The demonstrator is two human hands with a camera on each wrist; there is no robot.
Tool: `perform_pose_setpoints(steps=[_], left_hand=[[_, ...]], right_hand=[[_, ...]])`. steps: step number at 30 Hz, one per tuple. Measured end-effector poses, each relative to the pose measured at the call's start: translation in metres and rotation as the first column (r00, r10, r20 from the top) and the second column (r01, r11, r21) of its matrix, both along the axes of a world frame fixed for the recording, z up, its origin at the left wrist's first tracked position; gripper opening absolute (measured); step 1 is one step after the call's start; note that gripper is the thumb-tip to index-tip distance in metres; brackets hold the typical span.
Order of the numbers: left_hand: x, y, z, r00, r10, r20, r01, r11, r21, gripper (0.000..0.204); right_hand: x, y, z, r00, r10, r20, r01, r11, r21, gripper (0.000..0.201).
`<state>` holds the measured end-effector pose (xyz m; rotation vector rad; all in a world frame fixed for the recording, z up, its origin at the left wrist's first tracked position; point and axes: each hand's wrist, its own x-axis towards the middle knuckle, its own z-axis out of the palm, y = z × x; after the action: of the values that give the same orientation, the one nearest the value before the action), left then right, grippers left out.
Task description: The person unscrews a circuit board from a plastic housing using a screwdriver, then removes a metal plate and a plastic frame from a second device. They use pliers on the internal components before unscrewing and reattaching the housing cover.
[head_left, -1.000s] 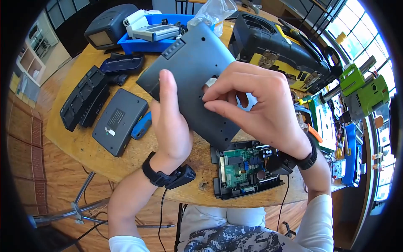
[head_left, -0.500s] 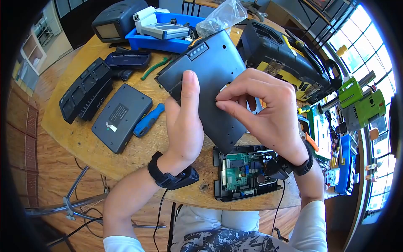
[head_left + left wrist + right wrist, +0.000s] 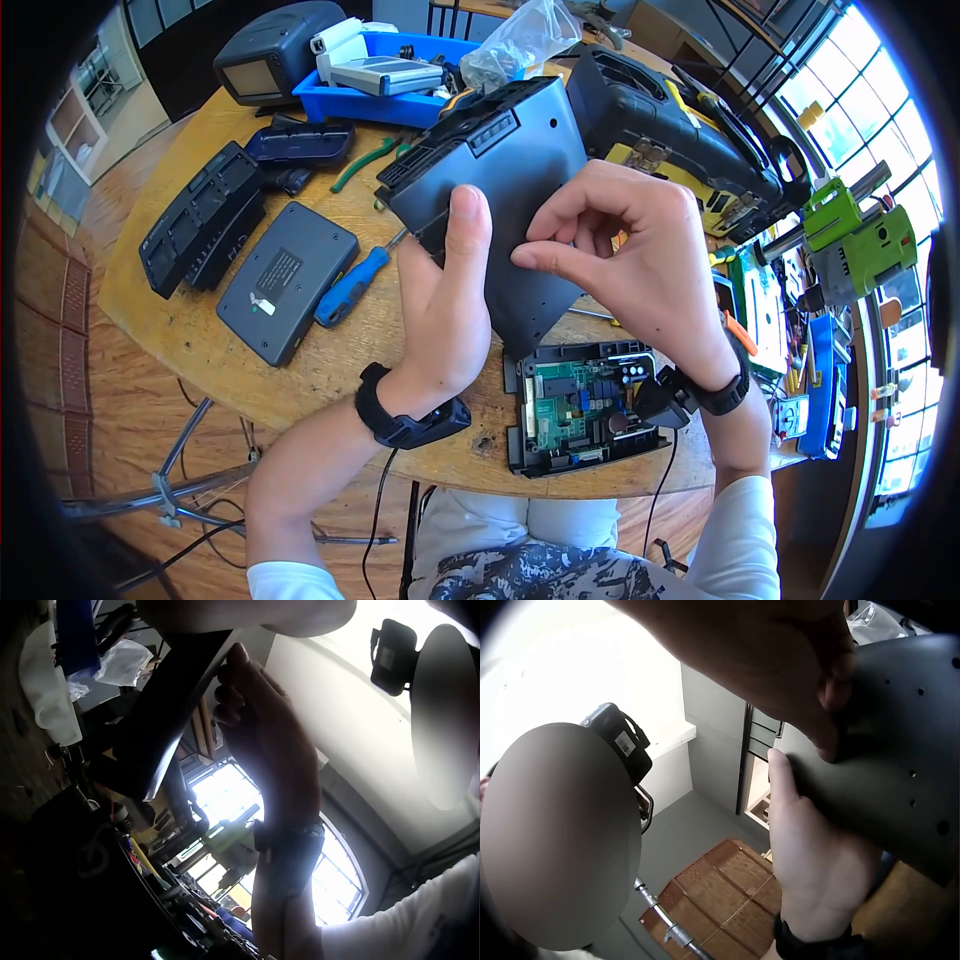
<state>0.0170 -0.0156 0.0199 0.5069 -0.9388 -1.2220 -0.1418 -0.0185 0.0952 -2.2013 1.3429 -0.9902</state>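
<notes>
In the head view my left hand [image 3: 450,290] grips a dark plastic casing half [image 3: 525,170] by its left side, thumb raised along it, with the casing tilted up above the table. My right hand [image 3: 640,260] has thumb and index finger pinched together against the middle of its flat outer face. Whatever sits between those fingertips is hidden now. The right wrist view shows the right thumb on the casing [image 3: 900,765], among small screw holes. Below the hands, an opened base with a green circuit board [image 3: 580,400] lies on the table.
On the left lie a closed dark case [image 3: 285,285], a blue-handled screwdriver [image 3: 350,288] and a black slotted plastic part [image 3: 205,215]. Behind stand a blue bin [image 3: 350,105], a small monitor [image 3: 275,60] and a black-and-yellow toolbox [image 3: 650,120]. Wrist-camera cables hang over the table's front edge.
The casing tilts so that its slotted top edge now shows. Both hands sit slightly farther right in view than a second ago. A small pale piece by the right fingertips has gone out of sight.
</notes>
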Motion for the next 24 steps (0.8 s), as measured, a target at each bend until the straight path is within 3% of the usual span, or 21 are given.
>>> perform_pose_setpoints(steps=[8, 18, 20, 21, 23, 24], left_hand=[[0.005, 0.0, -0.002, 0.997, -0.031, 0.073, 0.037, 0.997, -0.073, 0.056], [0.0, 0.002, -0.003, 0.995, 0.001, 0.096, 0.004, 0.999, -0.048, 0.057], [0.001, 0.001, -0.003, 0.995, 0.0, 0.099, 0.005, 0.999, -0.048, 0.057], [0.002, 0.001, -0.002, 0.994, 0.004, 0.108, 0.0, 0.999, -0.034, 0.057], [0.0, 0.002, 0.0, 0.997, -0.001, 0.083, 0.001, 1.0, 0.003, 0.057], [0.001, 0.001, -0.002, 0.996, -0.014, 0.083, 0.012, 1.0, 0.025, 0.057]], right_hand=[[-0.012, 0.003, -0.001, 0.985, 0.167, -0.041, -0.17, 0.98, -0.108, 0.019], [-0.007, 0.008, -0.01, 0.998, 0.062, -0.006, -0.062, 0.988, -0.142, 0.016], [-0.006, 0.012, -0.011, 0.994, 0.065, -0.087, -0.089, 0.947, -0.308, 0.015], [-0.004, 0.013, -0.014, 0.995, 0.056, -0.086, -0.079, 0.952, -0.296, 0.015], [0.0, 0.012, -0.019, 0.975, 0.026, -0.221, -0.138, 0.849, -0.51, 0.015], [0.0, 0.011, -0.019, 0.975, 0.02, -0.22, -0.128, 0.861, -0.492, 0.015]])
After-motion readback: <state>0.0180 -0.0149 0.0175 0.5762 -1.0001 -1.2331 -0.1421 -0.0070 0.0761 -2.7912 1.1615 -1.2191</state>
